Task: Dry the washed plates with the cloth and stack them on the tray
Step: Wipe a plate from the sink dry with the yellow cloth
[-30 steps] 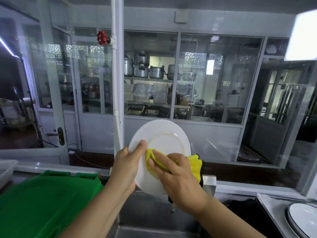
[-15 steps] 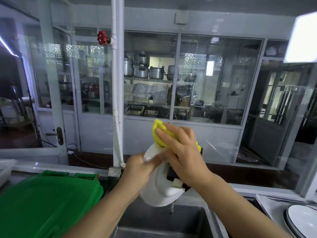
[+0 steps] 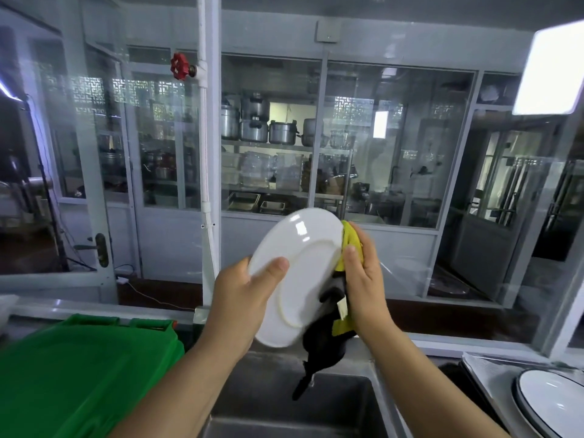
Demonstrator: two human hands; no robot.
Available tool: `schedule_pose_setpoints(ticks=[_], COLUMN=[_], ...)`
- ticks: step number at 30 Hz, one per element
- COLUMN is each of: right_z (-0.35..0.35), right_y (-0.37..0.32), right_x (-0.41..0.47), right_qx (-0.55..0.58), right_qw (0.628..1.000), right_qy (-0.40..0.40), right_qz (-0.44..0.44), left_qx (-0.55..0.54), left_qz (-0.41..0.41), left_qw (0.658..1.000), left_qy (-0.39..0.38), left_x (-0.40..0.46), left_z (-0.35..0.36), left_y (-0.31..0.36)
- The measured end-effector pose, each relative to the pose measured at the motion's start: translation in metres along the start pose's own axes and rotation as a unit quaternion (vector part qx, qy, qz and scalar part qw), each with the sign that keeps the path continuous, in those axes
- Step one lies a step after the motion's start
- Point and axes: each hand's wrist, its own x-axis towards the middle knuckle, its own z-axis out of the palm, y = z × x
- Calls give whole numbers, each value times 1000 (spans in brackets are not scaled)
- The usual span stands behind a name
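A white plate is held tilted above the sink, its underside with the foot ring facing me. My left hand grips its left rim, thumb on the underside. My right hand holds a yellow and black cloth against the plate's right edge, and the cloth's black end hangs down toward the basin. At the far right a metal tray carries a white plate with a dark rim.
A steel sink basin lies directly below the hands. A large green bin lid fills the lower left. A white vertical pipe with a red valve stands behind the sink, in front of glass partitions.
The plate has been turned over from face-up to underside toward me. My right hand with the cloth moved from the plate's face, over the top rim, to its right edge.
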Motion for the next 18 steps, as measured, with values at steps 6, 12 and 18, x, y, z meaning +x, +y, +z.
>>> schedule_pose_setpoints(ticks=[6,12,18], right_z=[1,-24,-22], right_y=[11,4,1], right_x=[-15,-10,-12], right_qx=[166,66,-137], right_qw=[973,993,987], right_qy=[45,-20,-79], right_qz=[150,92,-38], left_qx=[-93,-46,55], left_qz=[-15,-103,-67], left_qw=[995,974,974], left_qy=[-36,-198,-209], left_x=[-3,24,29], left_z=[2,-26,-19], left_y=[-11,-2,-3])
